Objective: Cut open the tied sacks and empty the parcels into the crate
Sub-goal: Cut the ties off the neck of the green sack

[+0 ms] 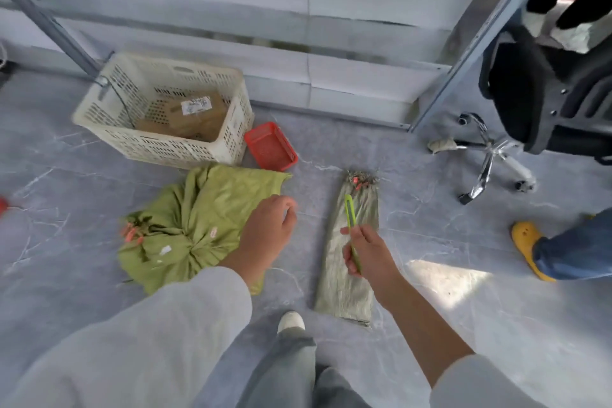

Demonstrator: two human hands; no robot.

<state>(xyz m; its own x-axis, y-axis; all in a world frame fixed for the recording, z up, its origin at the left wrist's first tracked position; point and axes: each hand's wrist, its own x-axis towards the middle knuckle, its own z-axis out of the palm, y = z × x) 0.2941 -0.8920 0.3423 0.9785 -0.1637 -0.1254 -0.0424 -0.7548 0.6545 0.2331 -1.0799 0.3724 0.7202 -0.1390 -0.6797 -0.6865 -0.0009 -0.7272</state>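
Right hand [366, 253] grips cutter [350, 214]; left hand [270, 228] loosely open.

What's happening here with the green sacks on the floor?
A person is unpacking sacks. The right hand holds a green cutter above a flat, folded sack, while the left hand hovers open beside a bulging tied sack. The white crate behind already holds a few brown parcels.

A storeroom or warehouse: metal shelving uprights [477, 40], tied sacks [185, 232], parcel crate [165, 109].
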